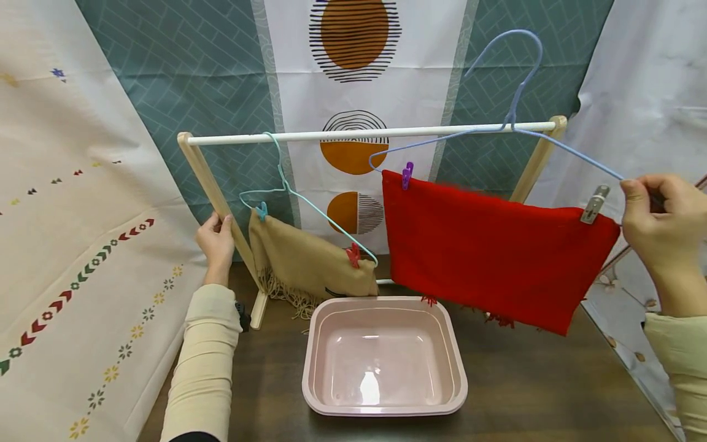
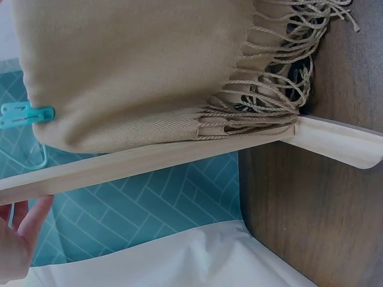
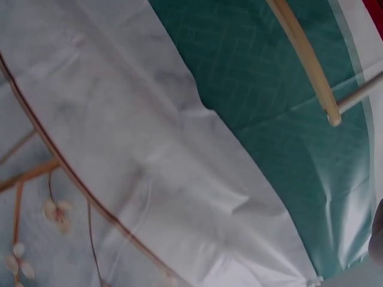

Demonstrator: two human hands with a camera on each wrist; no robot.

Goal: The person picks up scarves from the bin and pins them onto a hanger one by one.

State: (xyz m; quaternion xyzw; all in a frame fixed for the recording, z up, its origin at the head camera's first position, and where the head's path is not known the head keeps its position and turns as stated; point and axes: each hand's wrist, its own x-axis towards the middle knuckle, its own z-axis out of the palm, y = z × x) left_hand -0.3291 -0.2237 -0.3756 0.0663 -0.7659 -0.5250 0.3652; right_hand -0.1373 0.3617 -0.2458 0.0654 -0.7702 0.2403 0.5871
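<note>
My left hand [image 1: 216,242] holds the left wooden post [image 1: 212,178] of a small clothes rack; the left wrist view shows its fingertips against that post [image 2: 137,161]. At the right, my right hand [image 1: 665,230] pinches the right end of a blue wire hanger [image 1: 574,151]. A red cloth [image 1: 486,258] hangs from this hanger, held by a purple clip [image 1: 407,175] and a grey clip [image 1: 594,204]. The hanger's hook [image 1: 519,37] rises above the white rail [image 1: 353,134]; whether it touches the rail I cannot tell. Only a dark sliver of hand [image 3: 377,239] shows in the right wrist view.
A tan fringed cloth [image 1: 309,255] hangs tilted on a mint hanger [image 1: 320,215] at the rail's left, with blue [image 1: 261,211] and red [image 1: 353,255] clips. In front, a pink basin [image 1: 381,350] stands on the dark wooden table [image 1: 530,387]. Patterned curtains [image 1: 221,61] hang behind.
</note>
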